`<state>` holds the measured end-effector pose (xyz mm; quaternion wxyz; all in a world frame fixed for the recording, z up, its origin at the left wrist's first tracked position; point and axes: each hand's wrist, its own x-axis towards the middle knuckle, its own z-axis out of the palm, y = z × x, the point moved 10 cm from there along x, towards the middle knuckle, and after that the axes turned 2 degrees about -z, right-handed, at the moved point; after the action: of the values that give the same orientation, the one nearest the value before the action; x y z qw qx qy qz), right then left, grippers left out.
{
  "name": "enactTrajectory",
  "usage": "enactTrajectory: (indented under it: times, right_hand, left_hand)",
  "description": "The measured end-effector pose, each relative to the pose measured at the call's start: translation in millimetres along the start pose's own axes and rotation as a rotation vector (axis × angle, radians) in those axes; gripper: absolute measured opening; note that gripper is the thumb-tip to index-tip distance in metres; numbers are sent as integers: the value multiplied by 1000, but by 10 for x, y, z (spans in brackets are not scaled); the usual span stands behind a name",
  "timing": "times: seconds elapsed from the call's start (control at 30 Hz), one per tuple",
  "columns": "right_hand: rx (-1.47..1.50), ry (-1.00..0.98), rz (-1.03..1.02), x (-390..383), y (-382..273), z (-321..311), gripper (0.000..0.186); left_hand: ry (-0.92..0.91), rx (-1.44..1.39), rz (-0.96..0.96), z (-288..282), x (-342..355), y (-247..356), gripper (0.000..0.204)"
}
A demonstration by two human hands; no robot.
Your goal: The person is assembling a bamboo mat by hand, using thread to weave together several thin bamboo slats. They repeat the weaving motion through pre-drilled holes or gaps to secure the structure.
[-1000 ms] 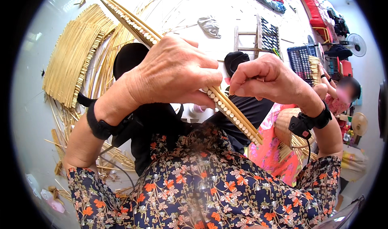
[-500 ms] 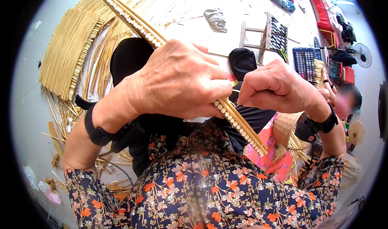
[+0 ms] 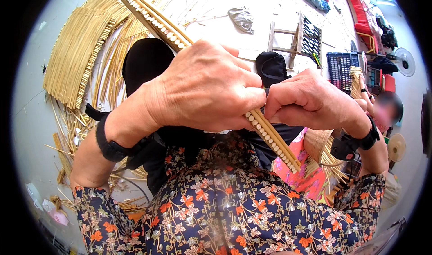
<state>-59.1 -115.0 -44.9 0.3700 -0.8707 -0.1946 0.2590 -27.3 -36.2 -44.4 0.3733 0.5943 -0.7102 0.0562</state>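
A long narrow strip of tan reeds (image 3: 275, 143) with a row of pale round knobs or cut ends along it slants from the upper left down to the lower right, across my lap. My left hand (image 3: 207, 86) is closed over its middle, palm down, hiding that stretch. Close against the left fingertips, my right hand (image 3: 310, 97) is curled into a pinch at the strip's right side. What the right fingers hold, if anything, is hidden or too thin to make out. Both wrists wear black straps.
A reed mat (image 3: 74, 59) and loose reeds (image 3: 112, 70) lie on the floor at left. Beyond my knees are a grey cloth (image 3: 241, 20) and a small wooden stool (image 3: 294, 37). At right stand a blue crate (image 3: 338, 68), a woven hat-like basket (image 3: 317, 143), a fan (image 3: 403, 61) and another person.
My right hand has come left and slightly down, up against the strip and my left fingers. My left hand has shifted a little to the right with the strip.
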Motion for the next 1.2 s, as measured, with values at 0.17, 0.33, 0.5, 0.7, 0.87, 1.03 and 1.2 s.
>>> enactTrajectory:
  times: [0.17,0.33,0.5,0.7,0.87,1.03,1.2]
  right_hand:
    - [-64,59,-16,-23,23,-71,16]
    - [-115,195,188,-134,-21,-90,46]
    - [-43,339,216,-185,45,-86,73]
    - [-137,306,178,-155,-40,-61,111]
    - [-139,304,-94,-32,-151,76,112]
    - [-118,289,-14,13,-109,-64,111]
    - [-204,595,-37,-293,-209,-536,100]
  left_hand:
    - [-19,10,-41,2,30,-60,31]
    - [15,3,-33,-50,42,-81,33]
    - [-8,4,-40,-11,39,-102,33]
    - [-41,36,-75,-13,53,-121,30]
    - [43,47,-56,-78,85,-102,26]
    - [32,10,-71,-132,37,-220,29]
    - [64,104,-161,-517,-38,-412,32]
